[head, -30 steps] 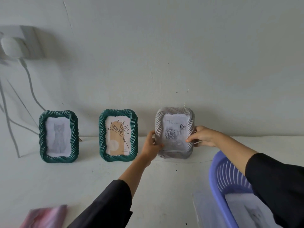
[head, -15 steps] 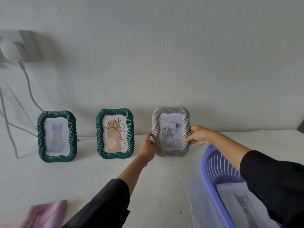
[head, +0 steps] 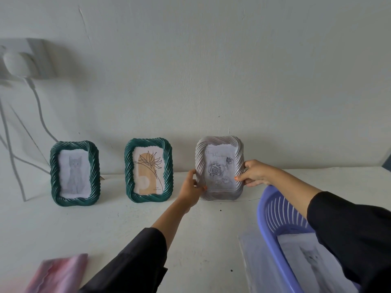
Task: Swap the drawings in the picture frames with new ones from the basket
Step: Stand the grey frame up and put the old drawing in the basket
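Observation:
A silver twisted-rope picture frame (head: 220, 144) with a rose drawing stands upright against the wall, its foot on the white tabletop. My left hand (head: 191, 190) grips its lower left edge and my right hand (head: 255, 173) grips its right edge. Left of it stand two green frames: one (head: 130, 166) with a line-drawn flower, one (head: 54, 172) with a grey cat. The purple basket (head: 267, 225) sits at the lower right, holding a sheet with a cat drawing (head: 311, 261); my right sleeve covers part of it.
A pink cloth (head: 59, 273) lies at the lower left near the table's front edge. A wall socket with a plug (head: 18, 64) and hanging white cables is at the upper left. A clear plastic sheet (head: 254, 256) lies beside the basket.
The silver frame has come down from slightly above the table and now rests upright on the tabletop by the wall, both hands still on its sides.

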`<state>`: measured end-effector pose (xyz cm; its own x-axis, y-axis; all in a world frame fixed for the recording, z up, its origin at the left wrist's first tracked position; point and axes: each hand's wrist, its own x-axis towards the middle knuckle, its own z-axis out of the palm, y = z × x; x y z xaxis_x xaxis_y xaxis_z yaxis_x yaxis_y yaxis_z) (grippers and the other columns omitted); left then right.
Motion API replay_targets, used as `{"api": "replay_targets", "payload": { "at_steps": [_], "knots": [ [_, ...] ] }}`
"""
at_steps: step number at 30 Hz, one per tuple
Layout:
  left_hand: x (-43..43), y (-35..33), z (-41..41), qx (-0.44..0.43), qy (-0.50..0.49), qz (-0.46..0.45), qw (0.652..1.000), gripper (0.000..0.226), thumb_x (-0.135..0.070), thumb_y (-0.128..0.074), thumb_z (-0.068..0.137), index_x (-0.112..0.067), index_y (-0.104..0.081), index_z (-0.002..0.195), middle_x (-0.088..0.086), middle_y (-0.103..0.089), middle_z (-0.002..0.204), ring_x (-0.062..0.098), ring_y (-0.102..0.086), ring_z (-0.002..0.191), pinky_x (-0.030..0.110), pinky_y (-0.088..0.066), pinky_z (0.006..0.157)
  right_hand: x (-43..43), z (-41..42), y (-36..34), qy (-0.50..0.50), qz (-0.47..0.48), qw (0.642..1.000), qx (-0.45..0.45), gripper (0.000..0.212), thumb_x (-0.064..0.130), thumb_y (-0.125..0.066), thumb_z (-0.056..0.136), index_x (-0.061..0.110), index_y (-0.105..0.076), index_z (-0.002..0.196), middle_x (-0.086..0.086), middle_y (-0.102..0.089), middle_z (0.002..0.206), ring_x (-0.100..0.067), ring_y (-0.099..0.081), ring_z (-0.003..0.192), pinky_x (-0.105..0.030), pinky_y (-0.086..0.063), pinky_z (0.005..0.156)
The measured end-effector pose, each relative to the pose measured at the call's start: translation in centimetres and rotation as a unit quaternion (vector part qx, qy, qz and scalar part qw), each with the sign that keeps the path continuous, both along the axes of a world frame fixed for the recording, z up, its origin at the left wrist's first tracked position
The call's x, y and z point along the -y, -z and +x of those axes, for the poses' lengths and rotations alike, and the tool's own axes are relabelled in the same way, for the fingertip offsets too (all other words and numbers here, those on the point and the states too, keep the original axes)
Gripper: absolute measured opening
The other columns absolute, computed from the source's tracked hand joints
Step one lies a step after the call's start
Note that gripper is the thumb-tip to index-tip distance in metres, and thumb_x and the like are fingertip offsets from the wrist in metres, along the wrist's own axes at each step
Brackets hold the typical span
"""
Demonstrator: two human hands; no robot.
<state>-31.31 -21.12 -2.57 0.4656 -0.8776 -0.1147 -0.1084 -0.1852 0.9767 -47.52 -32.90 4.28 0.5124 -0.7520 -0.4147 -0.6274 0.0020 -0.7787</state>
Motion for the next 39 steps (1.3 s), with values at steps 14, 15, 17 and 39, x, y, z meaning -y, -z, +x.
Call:
{"api": "replay_targets", "payload": {
  "at_steps": [14, 15, 17, 39],
  "knots": [
    [-0.2, -0.7, -0.3, 0.021, -0.002, 0.022, 1.000, 0.054, 0.006, -0.053, 0.088, -0.012, -0.032, 0.135, 0.017, -0.053, 0.107, 0.028, -0.054, 0.094, 0.048, -0.052, 0.086, -0.2, -0.1, 0.0, -0.006, -0.013, 1.000, -0.027, 0.038, 0.007, -0.065, 0.085, 0.006, -0.051, 0.120, -0.005, -0.062, 0.098, -0.016, -0.060, 0.085, -0.036, -0.044, 0.100],
    [-0.2, -0.7, -0.3, 0.024, -0.005, 0.021, 0.999, 0.055, 0.005, -0.053, 0.088, -0.011, -0.032, 0.136, 0.016, -0.052, 0.107, 0.026, -0.054, 0.095, 0.044, -0.053, 0.082, -0.2, -0.1, 0.0, -0.007, -0.013, 0.999, -0.031, 0.037, 0.008, -0.065, 0.085, 0.007, -0.051, 0.119, -0.005, -0.062, 0.099, -0.017, -0.060, 0.086, -0.035, -0.045, 0.099],
    [-0.4, -0.7, -0.5, 0.030, -0.014, 0.011, 0.999, 0.057, 0.002, -0.056, 0.088, -0.011, -0.031, 0.138, 0.014, -0.052, 0.113, 0.024, -0.053, 0.097, 0.034, -0.051, 0.077, 0.0, -0.2, 0.1, -0.010, -0.019, 0.999, -0.041, 0.034, 0.012, -0.066, 0.084, 0.009, -0.052, 0.115, -0.007, -0.062, 0.103, -0.018, -0.059, 0.091, -0.032, -0.047, 0.093],
    [-6.6, 0.4, -10.3, 0.212, -0.041, 0.085, 0.973, 0.031, -0.016, -0.055, 0.086, -0.007, -0.056, 0.116, 0.014, -0.050, 0.125, 0.029, -0.049, 0.118, 0.032, -0.040, 0.095, -9.9, -8.5, -3.3, 0.052, -0.202, 0.977, -0.041, 0.062, 0.027, -0.067, 0.083, 0.010, -0.041, 0.137, -0.013, -0.048, 0.138, -0.025, -0.051, 0.122, -0.031, -0.040, 0.099]
  ]
}}
